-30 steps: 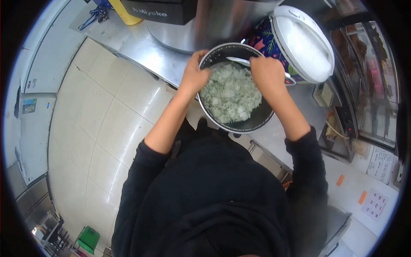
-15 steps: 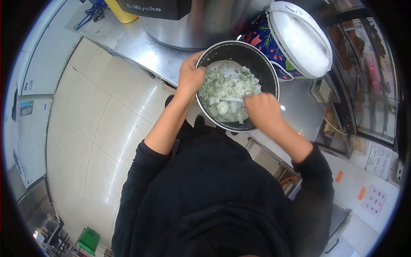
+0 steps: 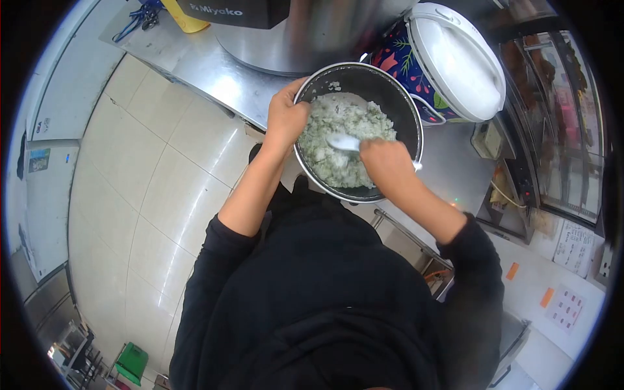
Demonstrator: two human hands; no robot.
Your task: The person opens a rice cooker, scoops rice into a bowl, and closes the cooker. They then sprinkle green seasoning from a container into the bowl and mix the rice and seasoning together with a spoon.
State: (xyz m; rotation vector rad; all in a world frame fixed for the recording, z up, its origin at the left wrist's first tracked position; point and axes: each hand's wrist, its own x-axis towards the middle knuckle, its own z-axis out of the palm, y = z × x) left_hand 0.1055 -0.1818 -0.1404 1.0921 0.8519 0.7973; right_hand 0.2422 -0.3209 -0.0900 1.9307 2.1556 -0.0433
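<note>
A dark-lined inner pot (image 3: 403,114) with a pale rim is tilted toward me at the counter's edge. Inside lies rice (image 3: 331,123) mixed with green bits. My left hand (image 3: 288,117) grips the pot's left rim, thumb on the inner side. Closed around the handle of a white rice paddle (image 3: 342,142) is my right hand (image 3: 388,166), over the pot's right side. The paddle's blade is at the rice, slightly blurred, and its handle end sticks out past the right rim. My right fingertips are partly hidden.
A flower-patterned rice cooker (image 3: 406,71) with a white lid (image 3: 458,62) stands right behind the pot. Behind is a steel appliance with a black Miyako panel (image 3: 237,12). A glass display case (image 3: 552,117) is at the right. Tiled floor (image 3: 162,195) lies left of the counter (image 3: 244,91).
The paddle has risen in the rice, showing more of its blade, and my right hand has shifted slightly left. The rice surface looks rearranged. My left hand keeps its hold on the rim.
</note>
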